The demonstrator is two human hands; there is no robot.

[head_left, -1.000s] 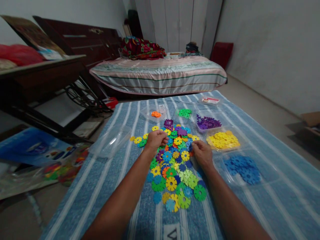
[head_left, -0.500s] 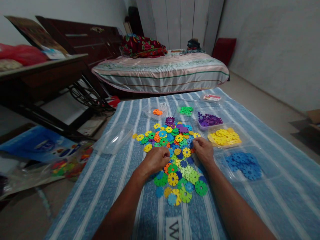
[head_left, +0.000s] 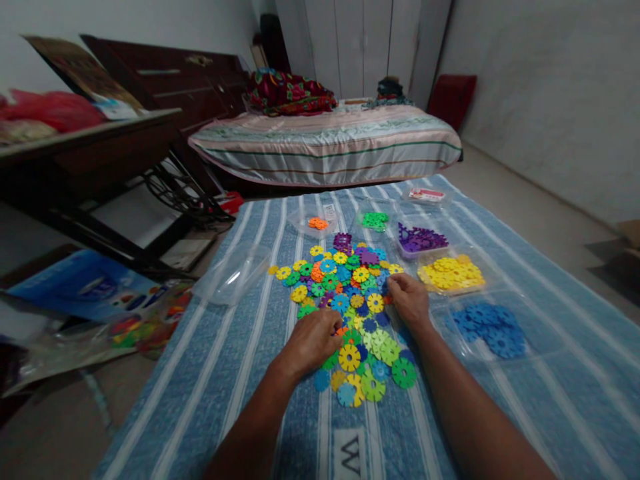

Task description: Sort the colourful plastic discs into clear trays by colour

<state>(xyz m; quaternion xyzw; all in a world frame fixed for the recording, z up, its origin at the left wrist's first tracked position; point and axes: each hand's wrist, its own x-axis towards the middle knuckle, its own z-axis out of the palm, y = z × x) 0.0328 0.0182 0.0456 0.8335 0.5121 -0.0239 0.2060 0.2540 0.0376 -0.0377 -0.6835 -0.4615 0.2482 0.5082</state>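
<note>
A loose pile of notched plastic discs [head_left: 349, 358] in yellow, green, blue, orange and purple is spread over the striped cloth. My left hand [head_left: 315, 337] is over the near left part of the pile, its fingers curled and pressed together; whatever they grip is hidden. At the pile's right edge, my right hand [head_left: 411, 301] has thumb and fingertips closed in a pinch. Dark blue shows by those fingertips, but I cannot tell whether it is held. Beside the right hand stands a clear tray of yellow discs [head_left: 451, 272], with blue discs [head_left: 489, 329] in another tray nearer me.
Further back are trays with purple pieces [head_left: 421, 238], green pieces [head_left: 375, 221] and orange pieces [head_left: 318, 223]. A clear plastic container [head_left: 233, 275] lies left of the pile. A small clear box [head_left: 426, 195] sits at the far edge. Beyond is a bed [head_left: 325, 143].
My left hand has moved nearer to me over the pile, uncovering discs behind it. My right hand stays at the pile's right edge, still pinched. The view has shifted slightly.
</note>
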